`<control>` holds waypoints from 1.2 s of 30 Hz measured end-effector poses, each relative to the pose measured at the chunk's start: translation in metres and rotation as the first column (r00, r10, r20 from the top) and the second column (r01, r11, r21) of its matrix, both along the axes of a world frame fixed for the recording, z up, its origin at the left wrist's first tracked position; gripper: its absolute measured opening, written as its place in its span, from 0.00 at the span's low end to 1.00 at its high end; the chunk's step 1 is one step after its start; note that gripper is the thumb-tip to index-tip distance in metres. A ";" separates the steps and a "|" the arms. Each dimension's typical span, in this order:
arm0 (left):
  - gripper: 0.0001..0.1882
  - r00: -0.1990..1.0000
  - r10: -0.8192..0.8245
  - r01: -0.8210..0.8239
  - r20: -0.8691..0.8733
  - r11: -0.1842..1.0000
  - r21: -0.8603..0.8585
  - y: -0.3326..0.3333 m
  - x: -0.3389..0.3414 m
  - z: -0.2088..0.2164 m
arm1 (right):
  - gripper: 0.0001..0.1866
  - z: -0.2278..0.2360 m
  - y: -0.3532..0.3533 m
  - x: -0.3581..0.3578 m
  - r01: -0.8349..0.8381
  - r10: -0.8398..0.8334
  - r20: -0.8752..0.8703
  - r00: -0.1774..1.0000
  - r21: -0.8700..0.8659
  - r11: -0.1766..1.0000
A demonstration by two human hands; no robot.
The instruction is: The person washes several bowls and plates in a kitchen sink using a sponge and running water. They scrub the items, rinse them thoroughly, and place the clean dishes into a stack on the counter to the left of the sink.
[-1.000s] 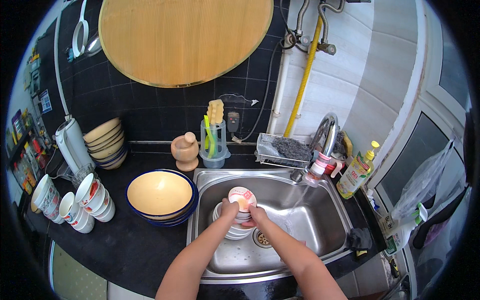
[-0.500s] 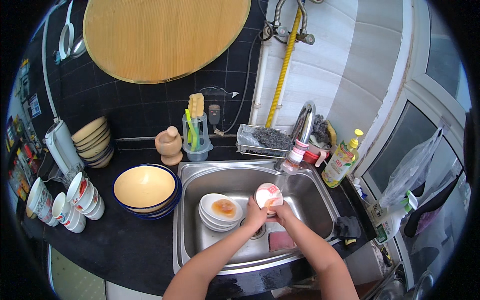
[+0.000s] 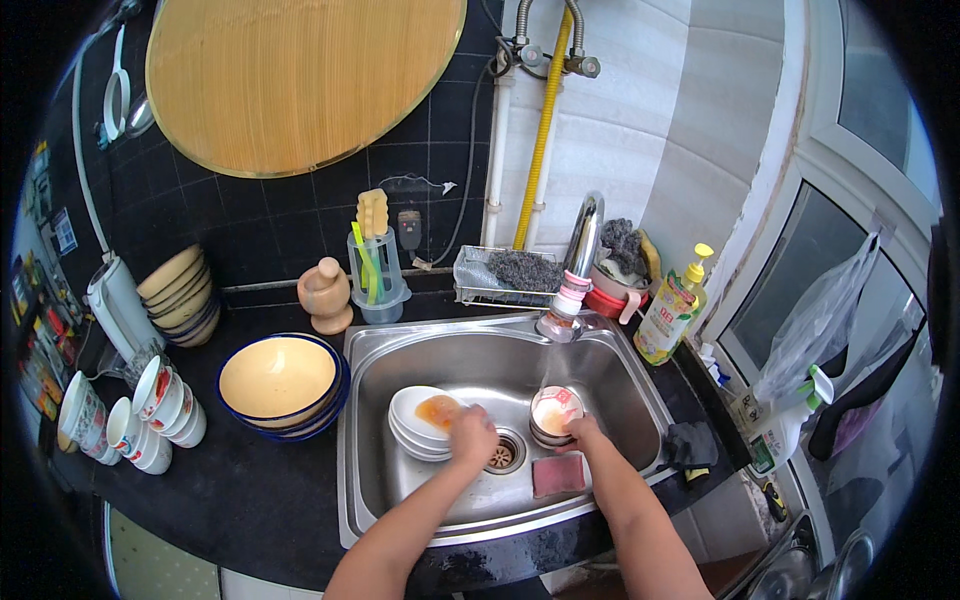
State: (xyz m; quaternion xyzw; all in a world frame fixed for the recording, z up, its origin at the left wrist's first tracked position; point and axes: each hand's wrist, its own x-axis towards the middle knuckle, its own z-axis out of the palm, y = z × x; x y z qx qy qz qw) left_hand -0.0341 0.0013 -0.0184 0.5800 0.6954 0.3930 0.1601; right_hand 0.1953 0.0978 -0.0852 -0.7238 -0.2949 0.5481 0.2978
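In the steel sink [image 3: 400, 350], my right hand [image 3: 586, 434] grips the rim of a small white bowl with a red pattern [image 3: 556, 408]. It sits on other small bowls under the tap [image 3: 578, 280], with water running down onto it. My left hand [image 3: 473, 437] is at the right edge of a stack of white dishes [image 3: 405, 425]; its fingers are smeared by motion, so I cannot tell whether it holds a dish. An orange-brown food remnant [image 3: 438, 411] lies in the top dish. A pink sponge [image 3: 558, 476] rests on the sink floor beside the drain [image 3: 505, 452].
Left of the sink stand large cream bowls with blue rims [image 3: 280, 385] and several patterned cups [image 3: 160, 410]. Behind are a wooden mortar [image 3: 325, 298], a utensil holder [image 3: 380, 285] and a wire rack [image 3: 505, 275]. A soap bottle [image 3: 668, 315] and dark cloth [image 3: 692, 447] are at the right.
My hands have parted. The small bowls, held in both hands before, are now lower at the sink's right with my right hand; my left hand has moved left to the white dishes.
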 end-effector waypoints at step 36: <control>0.08 0.987 0.162 -0.162 0.002 0.984 0.070 -0.008 -0.062 0.061 | 0.29 0.115 -0.049 -0.050 -0.427 0.177 0.445 0.878 0.561 0.709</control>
